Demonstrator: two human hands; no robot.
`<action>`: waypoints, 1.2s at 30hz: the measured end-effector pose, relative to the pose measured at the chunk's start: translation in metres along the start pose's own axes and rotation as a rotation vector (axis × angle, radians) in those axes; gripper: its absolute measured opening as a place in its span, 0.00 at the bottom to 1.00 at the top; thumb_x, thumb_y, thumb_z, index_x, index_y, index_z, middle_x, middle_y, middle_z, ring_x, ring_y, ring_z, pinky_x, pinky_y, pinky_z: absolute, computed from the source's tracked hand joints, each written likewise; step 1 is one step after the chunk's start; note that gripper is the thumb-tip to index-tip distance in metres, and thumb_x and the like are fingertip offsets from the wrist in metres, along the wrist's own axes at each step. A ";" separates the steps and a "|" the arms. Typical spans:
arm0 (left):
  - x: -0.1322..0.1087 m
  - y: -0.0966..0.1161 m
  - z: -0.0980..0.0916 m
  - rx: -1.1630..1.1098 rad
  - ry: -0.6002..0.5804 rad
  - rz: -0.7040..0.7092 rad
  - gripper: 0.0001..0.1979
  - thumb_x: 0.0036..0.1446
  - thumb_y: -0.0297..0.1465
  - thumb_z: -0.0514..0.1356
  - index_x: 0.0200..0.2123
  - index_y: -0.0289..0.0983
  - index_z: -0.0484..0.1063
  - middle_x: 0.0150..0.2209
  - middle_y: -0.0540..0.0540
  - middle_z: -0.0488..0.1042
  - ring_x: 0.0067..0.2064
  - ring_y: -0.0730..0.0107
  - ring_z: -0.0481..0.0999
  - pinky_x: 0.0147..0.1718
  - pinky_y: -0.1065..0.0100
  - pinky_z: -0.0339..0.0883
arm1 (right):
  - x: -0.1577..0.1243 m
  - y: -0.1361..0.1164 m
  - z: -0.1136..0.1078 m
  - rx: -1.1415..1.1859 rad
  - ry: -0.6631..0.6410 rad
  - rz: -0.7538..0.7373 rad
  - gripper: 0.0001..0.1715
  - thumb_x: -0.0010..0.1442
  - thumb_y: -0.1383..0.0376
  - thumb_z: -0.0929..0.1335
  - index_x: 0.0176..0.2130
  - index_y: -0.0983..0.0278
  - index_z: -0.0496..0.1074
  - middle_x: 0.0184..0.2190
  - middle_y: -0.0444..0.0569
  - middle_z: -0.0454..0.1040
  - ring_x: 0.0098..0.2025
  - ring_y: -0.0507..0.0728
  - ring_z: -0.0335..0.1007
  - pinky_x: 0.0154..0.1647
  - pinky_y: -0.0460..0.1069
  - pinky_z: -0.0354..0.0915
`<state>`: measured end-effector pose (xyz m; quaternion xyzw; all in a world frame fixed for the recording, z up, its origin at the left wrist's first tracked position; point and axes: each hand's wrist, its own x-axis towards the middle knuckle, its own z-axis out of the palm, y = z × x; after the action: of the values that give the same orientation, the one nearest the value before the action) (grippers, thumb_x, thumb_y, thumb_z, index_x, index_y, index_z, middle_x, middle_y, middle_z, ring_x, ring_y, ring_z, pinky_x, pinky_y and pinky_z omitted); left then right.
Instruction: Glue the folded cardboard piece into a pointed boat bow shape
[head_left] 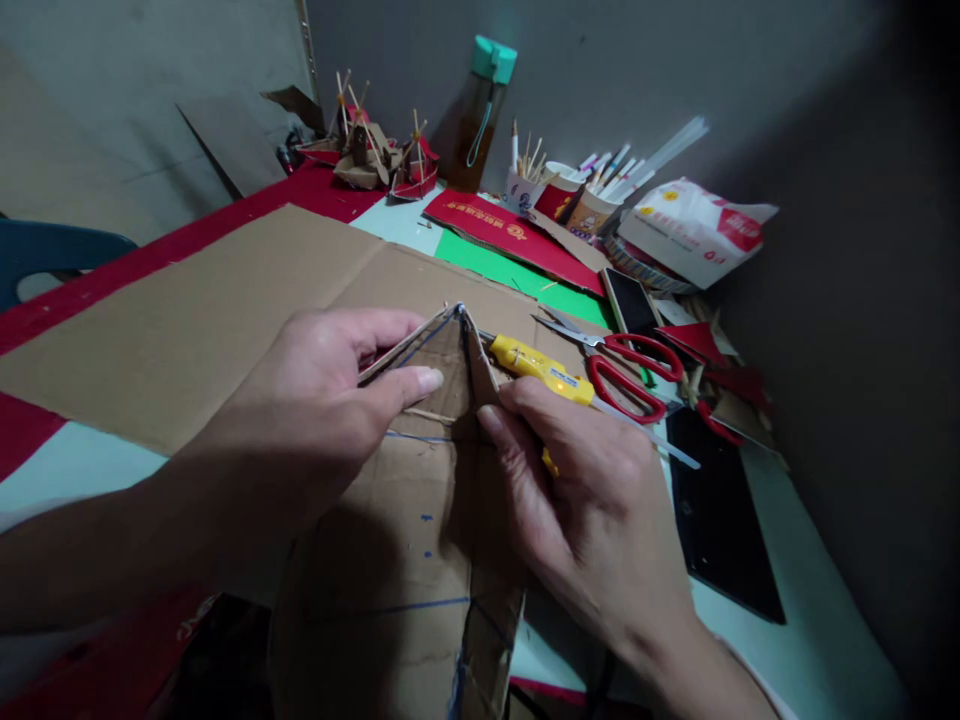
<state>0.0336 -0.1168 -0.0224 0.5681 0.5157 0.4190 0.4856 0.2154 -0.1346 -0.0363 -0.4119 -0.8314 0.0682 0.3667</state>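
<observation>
A brown cardboard piece [390, 560] with blue pen lines and folded-up side walls stretches from the front edge of view to a pointed end. My left hand [322, 390] pinches its left wall near the point, thumb inside and fingers behind. On the opposite wall, my right hand [577, 480] grips the edge between thumb and forefinger. The two walls meet at the tip. Just beyond my right hand lies a yellow glue gun [540, 368] with a clear glue stick out of its back. Red-handled scissors [630, 375] rest beside it, blades partly apart.
A flat cardboard sheet [225, 310] covers the table's left side. Behind stand small cardboard boat models [367, 150], a teal-lidded bottle [480, 120], and paper cups [592, 205] with sticks and pens. At right are a phone [631, 300], a black flat panel [720, 520] and a tissue pack [690, 230].
</observation>
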 end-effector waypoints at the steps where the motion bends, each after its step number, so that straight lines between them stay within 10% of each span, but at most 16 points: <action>1: 0.000 0.000 0.000 -0.010 -0.005 -0.005 0.08 0.58 0.28 0.64 0.37 0.44 0.84 0.32 0.58 0.84 0.37 0.71 0.81 0.34 0.76 0.72 | 0.000 0.000 0.000 0.001 0.004 0.001 0.14 0.65 0.74 0.67 0.30 0.60 0.64 0.26 0.44 0.74 0.24 0.50 0.69 0.27 0.45 0.63; 17: 0.004 -0.002 -0.004 0.128 0.013 0.032 0.07 0.58 0.33 0.62 0.33 0.42 0.82 0.28 0.56 0.79 0.34 0.68 0.74 0.31 0.72 0.67 | 0.000 0.000 0.002 -0.064 -0.028 0.006 0.12 0.67 0.72 0.67 0.32 0.61 0.64 0.24 0.41 0.69 0.24 0.50 0.66 0.25 0.45 0.58; 25: 0.008 -0.001 -0.005 -0.076 -0.090 0.022 0.08 0.57 0.27 0.63 0.37 0.40 0.83 0.33 0.58 0.84 0.39 0.71 0.80 0.39 0.77 0.72 | 0.000 0.001 0.000 -0.091 -0.039 0.013 0.12 0.67 0.72 0.67 0.32 0.61 0.64 0.24 0.41 0.68 0.24 0.50 0.66 0.26 0.45 0.56; 36: 0.008 0.000 -0.004 -0.398 -0.123 -0.190 0.20 0.45 0.32 0.67 0.45 0.44 0.82 0.28 0.57 0.79 0.30 0.62 0.83 0.24 0.70 0.75 | 0.007 0.009 -0.003 -0.019 0.085 0.110 0.13 0.70 0.69 0.68 0.31 0.62 0.67 0.24 0.39 0.65 0.24 0.48 0.58 0.27 0.45 0.56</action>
<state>0.0303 -0.1082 -0.0217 0.4345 0.4432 0.4294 0.6560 0.2200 -0.1242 -0.0337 -0.4631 -0.7917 0.0631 0.3934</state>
